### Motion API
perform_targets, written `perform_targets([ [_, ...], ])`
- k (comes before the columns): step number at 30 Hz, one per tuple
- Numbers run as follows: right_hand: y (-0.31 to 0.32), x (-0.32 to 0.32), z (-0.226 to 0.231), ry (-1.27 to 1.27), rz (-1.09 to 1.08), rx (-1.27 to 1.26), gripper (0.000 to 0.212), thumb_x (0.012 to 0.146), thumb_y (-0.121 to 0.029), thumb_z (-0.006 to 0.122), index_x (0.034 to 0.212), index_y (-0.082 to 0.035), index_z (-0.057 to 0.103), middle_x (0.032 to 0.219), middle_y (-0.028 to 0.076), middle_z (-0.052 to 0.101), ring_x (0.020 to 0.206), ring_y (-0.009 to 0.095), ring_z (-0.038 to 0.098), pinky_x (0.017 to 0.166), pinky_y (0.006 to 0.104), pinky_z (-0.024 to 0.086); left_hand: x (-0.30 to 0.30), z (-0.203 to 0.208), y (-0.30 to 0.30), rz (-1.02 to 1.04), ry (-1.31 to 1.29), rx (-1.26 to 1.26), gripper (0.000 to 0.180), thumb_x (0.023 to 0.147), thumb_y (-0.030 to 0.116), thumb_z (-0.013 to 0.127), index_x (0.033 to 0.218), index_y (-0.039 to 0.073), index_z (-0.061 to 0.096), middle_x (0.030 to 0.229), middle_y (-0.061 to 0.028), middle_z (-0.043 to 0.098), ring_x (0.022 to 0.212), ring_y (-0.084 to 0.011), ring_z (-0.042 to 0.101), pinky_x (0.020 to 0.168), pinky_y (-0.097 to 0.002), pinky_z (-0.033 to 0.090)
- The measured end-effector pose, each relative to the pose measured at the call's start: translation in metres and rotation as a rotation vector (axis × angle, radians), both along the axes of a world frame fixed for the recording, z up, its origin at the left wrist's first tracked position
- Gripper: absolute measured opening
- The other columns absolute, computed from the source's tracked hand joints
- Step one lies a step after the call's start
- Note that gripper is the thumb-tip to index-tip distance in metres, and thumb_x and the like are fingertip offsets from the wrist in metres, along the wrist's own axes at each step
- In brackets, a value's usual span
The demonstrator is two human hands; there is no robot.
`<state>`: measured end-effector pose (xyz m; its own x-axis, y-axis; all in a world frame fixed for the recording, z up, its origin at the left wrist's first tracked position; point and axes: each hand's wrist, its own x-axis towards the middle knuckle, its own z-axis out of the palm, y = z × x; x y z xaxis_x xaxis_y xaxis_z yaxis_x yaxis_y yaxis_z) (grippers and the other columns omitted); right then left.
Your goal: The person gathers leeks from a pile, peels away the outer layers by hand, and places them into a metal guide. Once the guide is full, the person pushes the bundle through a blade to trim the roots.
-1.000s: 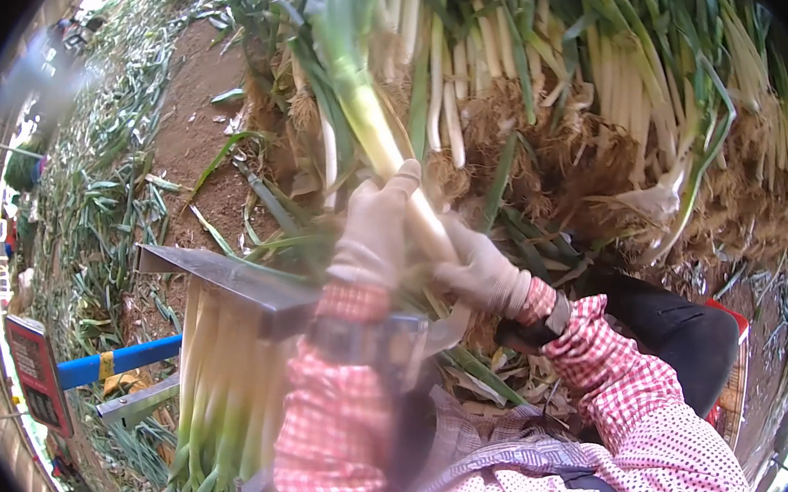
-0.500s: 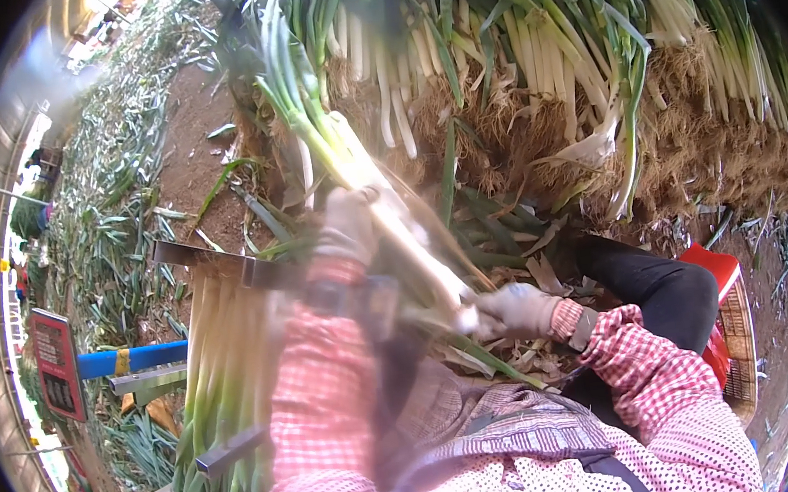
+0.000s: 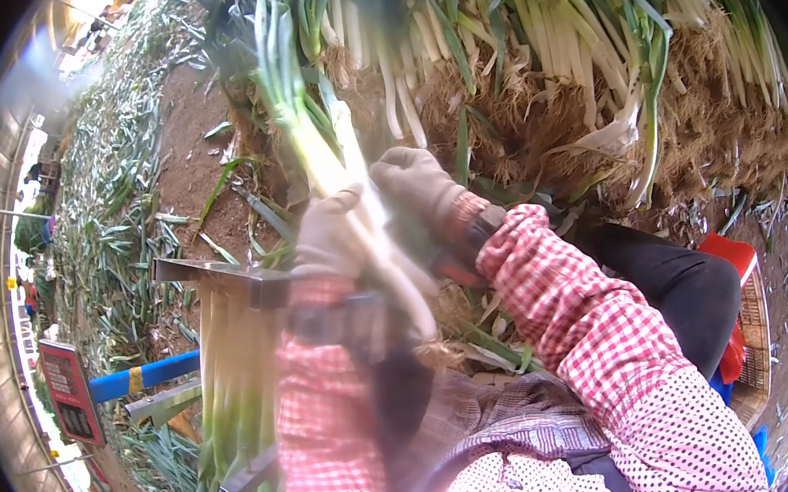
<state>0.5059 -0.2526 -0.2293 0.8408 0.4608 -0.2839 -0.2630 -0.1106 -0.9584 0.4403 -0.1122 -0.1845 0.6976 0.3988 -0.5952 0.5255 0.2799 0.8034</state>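
Left gloved hand [image 3: 327, 235] wrapped round a green onion [image 3: 372, 234], leaves pointing away, root end toward the lap. Right gloved hand [image 3: 418, 183] just beside the stalk, fingers curled; can't tell whether they grip anything.

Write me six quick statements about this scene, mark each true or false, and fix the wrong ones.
1. The left hand holds a leek. True.
2. A bundle of leeks lies at the metal rack on the left. True.
3. The right hand rests on the metal rack. False: it is up beside the leek, on the right of its stalk.
4. The forearm sleeves are red-and-white checked. True.
5. The pile of leeks at the upper right has no roots. False: tangled brown roots hang from it.
6. The bar at the left is all red. False: it is blue with a yellow band.
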Motion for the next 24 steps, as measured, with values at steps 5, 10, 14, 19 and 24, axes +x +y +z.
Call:
perform_targets([
  [5,-0.076,-0.042,-0.144,-0.519,0.662,-0.573,0.029,0.085,-0.026,0.055,0.102,-0.006,0.067,0.1,0.023,0.065,0.095,0.036,0.062,0.087,0.0434,0.048,-0.024,0.053,0.017,0.244,-0.198,-0.042,0.041,0.094,0.024,0.054,0.122,-0.005,0.046,0.1,-0.0189,0.063,0.085,-0.0274,0.066,0.071,-0.0343,0.059],
  [10,0.031,-0.04,-0.139,-0.18,0.226,-0.334,0.031,0.087,-0.03,0.055,0.1,-0.004,0.066,0.098,0.026,0.063,0.097,0.039,0.061,0.084,0.0447,0.047,-0.051,0.061,0.049,0.107,-0.333,-0.282,0.046,0.091,0.041,0.06,0.109,0.0,0.054,0.088,-0.0109,0.066,0.06,-0.0174,0.064,0.05,-0.0242,0.055],
  [14,0.115,0.028,-0.153,-0.21,0.02,-0.312,0.034,0.092,-0.03,0.051,0.111,-0.005,0.063,0.103,0.023,0.065,0.098,0.039,0.061,0.084,0.0421,0.049,-0.034,0.046,0.028,0.134,-0.179,-0.248,0.04,0.094,0.035,0.057,0.122,0.007,0.052,0.123,-0.0124,0.056,0.113,-0.0235,0.054,0.091,-0.0465,0.05],
  [19,0.123,0.067,-0.17,0.077,0.215,-0.487,0.037,0.092,-0.025,0.058,0.117,0.002,0.058,0.094,0.01,0.068,0.082,0.017,0.063,0.073,0.0284,0.051,-0.018,0.053,0.007,0.207,-0.227,-0.175,0.048,0.094,0.022,0.057,0.136,0.004,0.041,0.12,-0.0117,0.056,0.106,-0.0209,0.057,0.088,-0.0358,0.05],
  [24,0.054,-0.014,-0.107,0.228,0.095,0.212,0.033,0.092,-0.023,0.056,0.116,-0.001,0.058,0.091,0.009,0.066,0.081,0.017,0.064,0.069,0.0286,0.053,-0.028,0.046,0.031,0.147,-0.106,0.125,0.033,0.091,0.007,0.057,0.123,0.001,0.051,0.085,-0.0043,0.06,0.062,-0.0086,0.053,0.057,-0.024,0.048],
])
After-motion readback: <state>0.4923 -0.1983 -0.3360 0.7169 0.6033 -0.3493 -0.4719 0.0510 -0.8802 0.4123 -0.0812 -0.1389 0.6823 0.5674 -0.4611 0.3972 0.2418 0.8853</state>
